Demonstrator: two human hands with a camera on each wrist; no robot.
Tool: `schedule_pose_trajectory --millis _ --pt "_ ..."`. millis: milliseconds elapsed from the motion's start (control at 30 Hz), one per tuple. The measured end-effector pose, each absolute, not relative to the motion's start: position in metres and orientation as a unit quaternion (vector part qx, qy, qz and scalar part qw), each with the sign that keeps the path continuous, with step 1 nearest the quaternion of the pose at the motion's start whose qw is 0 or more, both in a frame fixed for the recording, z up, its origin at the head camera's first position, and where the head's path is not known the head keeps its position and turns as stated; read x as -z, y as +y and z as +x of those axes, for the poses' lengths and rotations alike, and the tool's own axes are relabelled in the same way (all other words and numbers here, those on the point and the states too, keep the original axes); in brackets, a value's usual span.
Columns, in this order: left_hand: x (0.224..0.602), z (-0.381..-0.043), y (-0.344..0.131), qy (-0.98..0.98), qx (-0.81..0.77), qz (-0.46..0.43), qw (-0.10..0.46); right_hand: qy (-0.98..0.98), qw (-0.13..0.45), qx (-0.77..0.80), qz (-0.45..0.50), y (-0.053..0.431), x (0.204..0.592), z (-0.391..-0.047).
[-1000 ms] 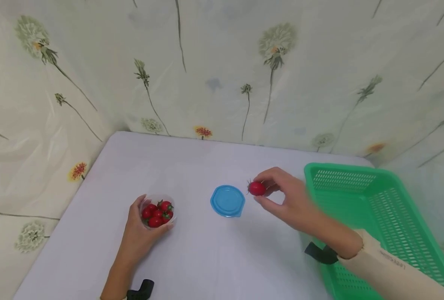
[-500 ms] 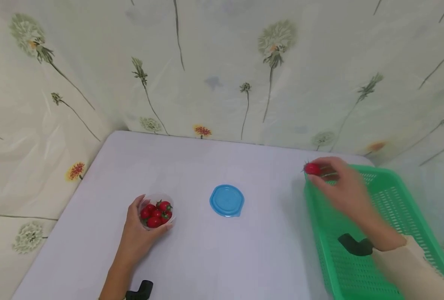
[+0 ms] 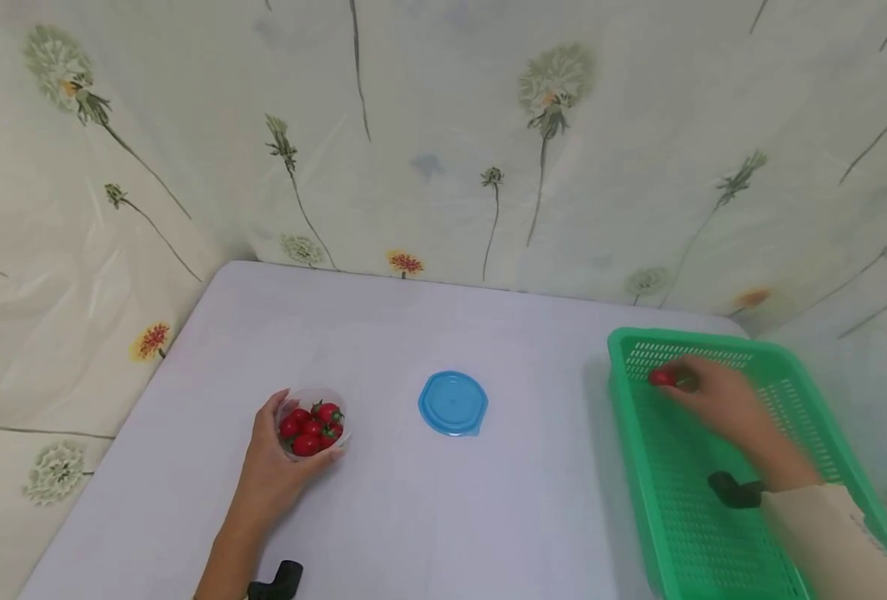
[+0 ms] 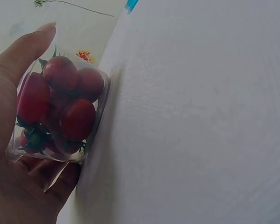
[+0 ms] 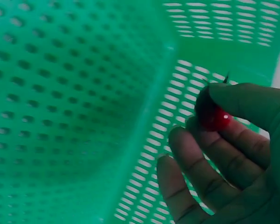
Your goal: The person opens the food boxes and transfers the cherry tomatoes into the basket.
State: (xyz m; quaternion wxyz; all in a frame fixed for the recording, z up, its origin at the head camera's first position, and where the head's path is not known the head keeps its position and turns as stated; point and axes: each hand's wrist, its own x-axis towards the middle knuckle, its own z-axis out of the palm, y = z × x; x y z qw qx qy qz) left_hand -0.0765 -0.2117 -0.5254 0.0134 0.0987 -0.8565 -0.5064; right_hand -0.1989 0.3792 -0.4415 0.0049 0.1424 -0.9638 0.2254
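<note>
My left hand (image 3: 282, 467) curls round a clear plastic cup (image 4: 79, 156) that stands on the table at the left. Several red cherry tomatoes (image 3: 310, 427) with green stalks fill it, and the left wrist view shows them through its wall. Over at the right, my right hand (image 3: 724, 404) pinches one cherry tomato (image 5: 215, 114) between thumb and fingers. That hand is inside the green basket (image 3: 631, 467), near its far left corner and above the floor. In the right wrist view the tomato's green stalk points up beside the thumb.
A blue lid (image 3: 453, 403) lies flat on the white table (image 3: 413, 517) between the cup and the basket. Behind the table hangs a floral curtain (image 3: 428, 150). Slotted walls surround the basket's perforated floor.
The right hand has carried its cherry tomato rightward from beside the blue lid, over the basket's rim, and down into the basket. The left hand and cup have stayed in place.
</note>
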Motion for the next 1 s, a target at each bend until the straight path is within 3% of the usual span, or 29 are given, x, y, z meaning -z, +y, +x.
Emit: schedule_pose_trajectory --millis 167,567,767,1000 --pt "0.527 -0.076 -0.212 -0.856 0.507 0.096 0.014 -0.964 -0.027 -0.219 0.150 0.378 0.460 -0.202" --pt "0.526 -0.075 -0.211 -0.854 0.511 0.099 0.009 -0.969 -0.023 -0.200 0.143 0.383 0.477 -0.205" --pt "0.526 -0.075 -0.211 -0.854 0.512 0.097 0.011 -0.970 -0.018 -0.212 0.113 0.367 0.442 -0.203" --pt "0.525 -0.076 -0.211 -0.855 0.508 0.101 0.009 -0.951 0.023 -0.273 0.144 0.307 0.371 -0.194"
